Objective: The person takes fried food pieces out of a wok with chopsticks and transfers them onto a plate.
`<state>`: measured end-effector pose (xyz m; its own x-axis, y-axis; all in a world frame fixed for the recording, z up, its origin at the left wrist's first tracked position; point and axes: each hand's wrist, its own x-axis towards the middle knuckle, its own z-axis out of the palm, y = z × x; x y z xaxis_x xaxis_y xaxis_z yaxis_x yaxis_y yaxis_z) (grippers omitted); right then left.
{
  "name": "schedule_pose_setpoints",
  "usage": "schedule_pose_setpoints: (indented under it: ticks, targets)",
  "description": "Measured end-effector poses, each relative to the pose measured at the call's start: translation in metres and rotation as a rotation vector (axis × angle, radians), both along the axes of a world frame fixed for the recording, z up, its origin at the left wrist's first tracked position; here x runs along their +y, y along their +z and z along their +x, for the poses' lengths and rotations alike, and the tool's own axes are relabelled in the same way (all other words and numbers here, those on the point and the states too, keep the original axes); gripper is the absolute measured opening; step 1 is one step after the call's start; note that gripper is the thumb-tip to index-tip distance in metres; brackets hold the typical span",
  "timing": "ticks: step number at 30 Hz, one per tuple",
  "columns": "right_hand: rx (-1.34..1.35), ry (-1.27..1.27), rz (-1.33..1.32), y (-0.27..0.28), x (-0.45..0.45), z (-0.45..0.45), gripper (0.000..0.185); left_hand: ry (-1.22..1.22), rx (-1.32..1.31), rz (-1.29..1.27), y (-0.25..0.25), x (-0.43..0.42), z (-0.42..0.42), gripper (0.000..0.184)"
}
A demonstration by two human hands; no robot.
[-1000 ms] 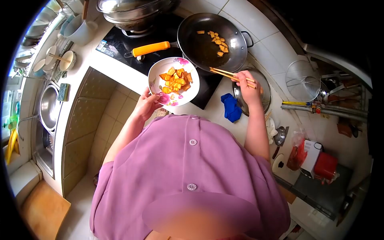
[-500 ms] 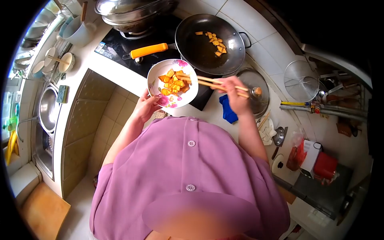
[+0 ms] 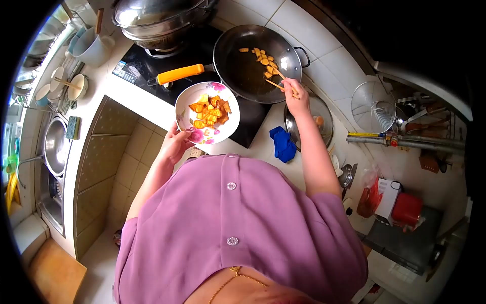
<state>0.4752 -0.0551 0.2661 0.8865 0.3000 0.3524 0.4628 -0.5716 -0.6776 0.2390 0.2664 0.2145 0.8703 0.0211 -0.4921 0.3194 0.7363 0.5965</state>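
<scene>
My left hand (image 3: 174, 143) grips the lower left rim of a white bowl with pink flowers (image 3: 187, 106). Browned, golden fried pieces (image 3: 211, 112) are heaped in the bowl. In my right hand (image 3: 295, 97) is a pair of wooden chopsticks (image 3: 276, 84), their tips reaching over the right side of a dark wok (image 3: 230, 71). Several more golden pieces (image 3: 264, 60) lie in the wok in a thin layer of oil, close to the chopstick tips. Whether the tips touch a piece, I cannot tell. The wok's orange handle (image 3: 180, 74) points left, above the bowl.
A lidded steel pot (image 3: 157, 33) stands on the cooktop at the back left. A glass lid (image 3: 324, 133) and a blue cloth (image 3: 282, 145) lie on the counter right of the bowl. A wire strainer (image 3: 373, 107) hangs on the wall. The sink (image 3: 56, 142) is at far left.
My right hand has moved the chopsticks from over the bowl up to the wok. The bowl stays in my left hand. The whole view has shifted slightly.
</scene>
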Motion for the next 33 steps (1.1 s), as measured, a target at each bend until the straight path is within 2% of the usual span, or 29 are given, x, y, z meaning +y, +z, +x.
schedule_pose_setpoints:
  ticks: [2,5,13,16,17,19,21,24,28,33]
  targets:
    - [-0.138,0.04,-0.02,-0.008,0.004,0.012,0.015,-0.003,0.008,0.008,-0.001,0.001,0.0,0.056]
    - [-0.048,-0.082,-0.124,-0.005,0.007,0.023,0.015,-0.003,0.012,0.015,0.001,0.001,0.0,0.055]
    - [-0.061,-0.13,-0.083,0.0,-0.006,0.033,0.021,-0.007,0.024,0.031,0.007,-0.001,0.001,0.054]
    - [0.231,-0.164,0.195,0.016,-0.013,0.025,0.03,-0.014,0.011,0.029,0.006,-0.001,0.001,0.055]
    - [0.231,-0.166,0.194,0.023,-0.014,0.019,0.03,-0.012,0.005,0.024,0.006,-0.001,0.001,0.055]
    - [0.354,-0.144,0.362,0.039,-0.016,0.004,0.03,-0.011,0.001,0.018,0.004,-0.002,0.001,0.055]
    - [0.373,-0.115,0.377,0.049,-0.021,-0.008,0.031,-0.005,-0.006,0.008,0.002,-0.002,0.001,0.056]
    - [0.623,-0.03,0.233,0.066,-0.022,-0.03,0.029,-0.022,0.002,0.004,0.003,-0.001,0.002,0.056]
    - [0.465,-0.025,0.269,0.074,-0.013,-0.05,0.027,-0.042,0.009,0.018,0.004,-0.002,0.002,0.055]
    - [0.481,-0.008,0.278,0.075,-0.011,-0.056,0.026,-0.034,0.007,0.013,0.005,-0.002,0.001,0.056]
